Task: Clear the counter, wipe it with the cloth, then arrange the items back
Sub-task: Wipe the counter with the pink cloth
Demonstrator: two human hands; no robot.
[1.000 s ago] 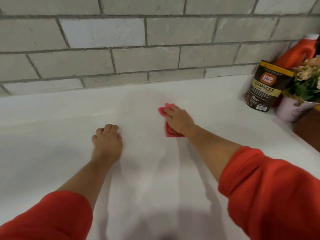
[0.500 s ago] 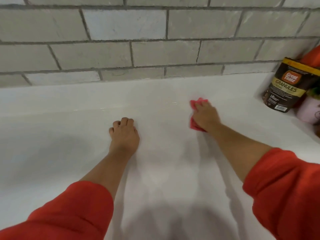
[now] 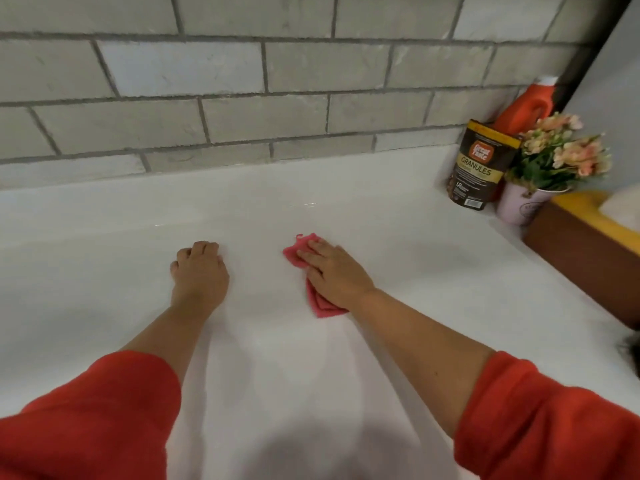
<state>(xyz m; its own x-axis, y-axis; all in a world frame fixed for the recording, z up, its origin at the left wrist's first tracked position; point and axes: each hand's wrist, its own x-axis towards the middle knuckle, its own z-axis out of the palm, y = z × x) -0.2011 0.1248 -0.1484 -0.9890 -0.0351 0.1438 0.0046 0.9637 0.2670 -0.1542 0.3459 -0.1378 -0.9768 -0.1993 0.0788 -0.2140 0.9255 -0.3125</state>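
A small pink-red cloth (image 3: pixel 293 253) lies folded on the white counter (image 3: pixel 415 271), near its middle. My right hand (image 3: pixel 332 271) presses flat on the cloth with straight fingers and covers most of it. Only the cloth's far corner and near end show. My left hand (image 3: pixel 201 271) rests on the bare counter a hand's width to the left, fingers curled under, holding nothing.
At the back right corner stand a dark granules pouch (image 3: pixel 479 166), an orange bottle (image 3: pixel 523 105) and a white pot of pink flowers (image 3: pixel 519 207). A brown box with a yellow rim (image 3: pixel 581 244) lies along the right edge. A grey tiled wall (image 3: pixel 242 116) backs the counter.
My right hand slid the cloth to the right across the counter, then back toward my left hand. The left hand stayed in place. The view shifted sideways.
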